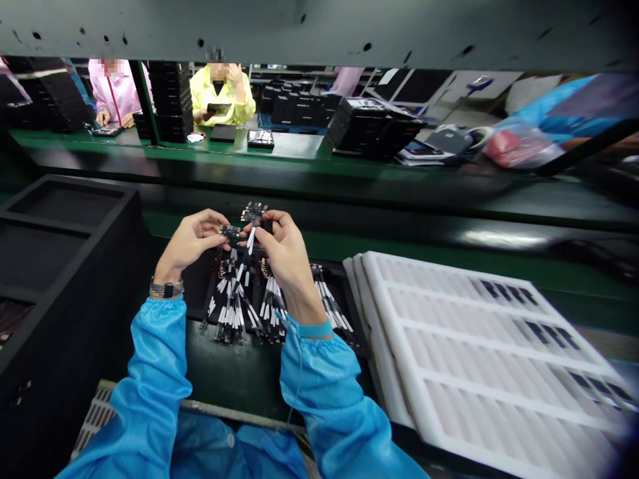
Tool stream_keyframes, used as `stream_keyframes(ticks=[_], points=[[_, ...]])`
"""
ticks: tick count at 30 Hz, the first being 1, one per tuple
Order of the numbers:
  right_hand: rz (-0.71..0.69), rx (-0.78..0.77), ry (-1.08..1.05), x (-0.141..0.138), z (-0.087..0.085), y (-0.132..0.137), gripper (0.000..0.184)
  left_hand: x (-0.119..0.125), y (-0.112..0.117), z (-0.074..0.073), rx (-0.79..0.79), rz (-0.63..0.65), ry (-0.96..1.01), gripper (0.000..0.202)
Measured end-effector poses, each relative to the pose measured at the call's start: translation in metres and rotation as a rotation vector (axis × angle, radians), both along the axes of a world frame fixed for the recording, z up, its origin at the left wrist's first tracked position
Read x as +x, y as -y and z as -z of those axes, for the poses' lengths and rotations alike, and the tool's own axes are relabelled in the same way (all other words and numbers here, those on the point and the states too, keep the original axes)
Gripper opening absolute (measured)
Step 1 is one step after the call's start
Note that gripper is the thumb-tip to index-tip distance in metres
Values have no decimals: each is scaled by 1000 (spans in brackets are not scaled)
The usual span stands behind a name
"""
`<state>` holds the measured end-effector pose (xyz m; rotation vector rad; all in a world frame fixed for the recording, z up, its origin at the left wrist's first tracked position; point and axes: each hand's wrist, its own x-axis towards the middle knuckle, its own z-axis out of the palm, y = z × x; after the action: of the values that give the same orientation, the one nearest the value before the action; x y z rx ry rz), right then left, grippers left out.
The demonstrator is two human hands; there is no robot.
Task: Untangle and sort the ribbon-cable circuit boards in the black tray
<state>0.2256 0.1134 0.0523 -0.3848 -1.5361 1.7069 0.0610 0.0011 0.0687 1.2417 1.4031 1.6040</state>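
Note:
Both my hands are raised over a pile of small black circuit boards with white flex cables (249,299) lying on a black tray. My left hand (192,243) pinches a small black board (230,232) between thumb and fingers. My right hand (282,256) is closed on another small board with a white flex strip (252,219) that sticks up above the fingers. The two pieces almost touch between my hands. Blue sleeves cover both arms, and a watch sits on my left wrist.
White foam trays (479,346) with long slots, some holding dark parts, are stacked at right. Black compartment trays (60,266) stand at left. Beyond a green conveyor (349,246), two people in pink and yellow coats work among stacked black trays (369,126).

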Motion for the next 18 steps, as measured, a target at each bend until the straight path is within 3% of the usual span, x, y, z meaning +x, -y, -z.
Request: stream_keyframes(ticks=[6,18], points=[[-4,49,112,-1,1,1,34,-9,12,-4,7,89,29,36],[28,119,128,-1,3,-1,33,-17,19,-1,-120,219,146,47]])
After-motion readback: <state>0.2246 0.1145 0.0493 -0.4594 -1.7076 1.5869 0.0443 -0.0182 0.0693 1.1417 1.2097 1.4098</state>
